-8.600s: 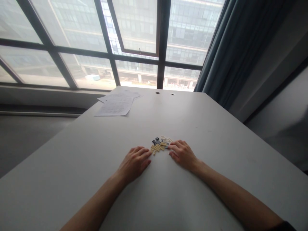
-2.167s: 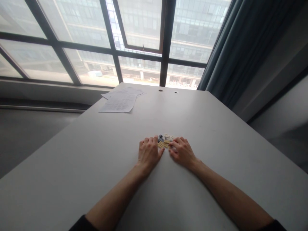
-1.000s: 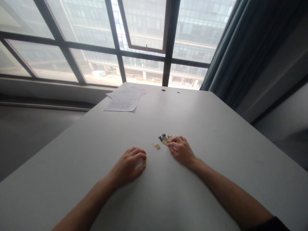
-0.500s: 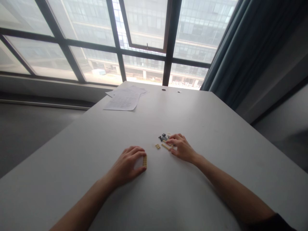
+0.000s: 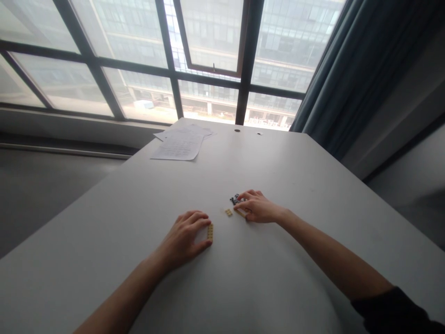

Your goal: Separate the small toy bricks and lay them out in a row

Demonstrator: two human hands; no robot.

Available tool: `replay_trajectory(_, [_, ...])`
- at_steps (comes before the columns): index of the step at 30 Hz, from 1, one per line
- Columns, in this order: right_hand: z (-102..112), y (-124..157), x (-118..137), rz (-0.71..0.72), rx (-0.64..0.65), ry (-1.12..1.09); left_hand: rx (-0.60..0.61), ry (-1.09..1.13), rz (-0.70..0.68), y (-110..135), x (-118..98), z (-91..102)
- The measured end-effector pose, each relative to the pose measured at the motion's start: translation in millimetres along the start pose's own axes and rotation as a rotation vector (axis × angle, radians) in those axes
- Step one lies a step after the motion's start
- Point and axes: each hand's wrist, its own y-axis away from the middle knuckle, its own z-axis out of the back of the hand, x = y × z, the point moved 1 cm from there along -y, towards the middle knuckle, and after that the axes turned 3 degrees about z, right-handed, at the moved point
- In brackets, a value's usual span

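Observation:
My left hand [image 5: 186, 235] rests on the white table [image 5: 295, 176], fingers curled, fingertips and thumb pinching the side of a long tan toy brick plate [image 5: 210, 231] that lies flat. My right hand [image 5: 257, 207] lies over a small pile of tan, white and dark toy bricks [image 5: 235, 200], fingers bent down onto them; most of the pile is hidden under it. A tiny tan brick [image 5: 228, 212] lies loose between the two hands, touching neither.
Printed paper sheets [image 5: 181, 144] lie at the table's far left corner. Two small round holes [image 5: 237, 131] sit near the far edge. A large window and a dark curtain [image 5: 347, 74] stand behind the table.
My left hand pulled the long tan plate out of the pile toward me and to the left. My right hand slid left over the pile and now covers more of it.

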Motion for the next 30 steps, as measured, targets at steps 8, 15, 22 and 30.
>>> replay_trajectory(8, [-3, 2, 2, 0.004, -0.08, -0.026, -0.006, 0.02, -0.004, 0, 3, -3.2])
replay_trajectory(15, [-6, 2, 1, -0.005, -0.065, -0.04, -0.005, 0.009, 0.012, 0, 1, -2.5])
replay_trajectory(22, [-12, 7, 4, -0.026, -0.163, -0.132, 0.009, -0.005, 0.013, 1, 2, -2.7])
replay_trajectory(30, [-24, 14, 22, -0.204, -0.41, -1.144, -0.006, 0.004, 0.002, 1, 3, -3.9])
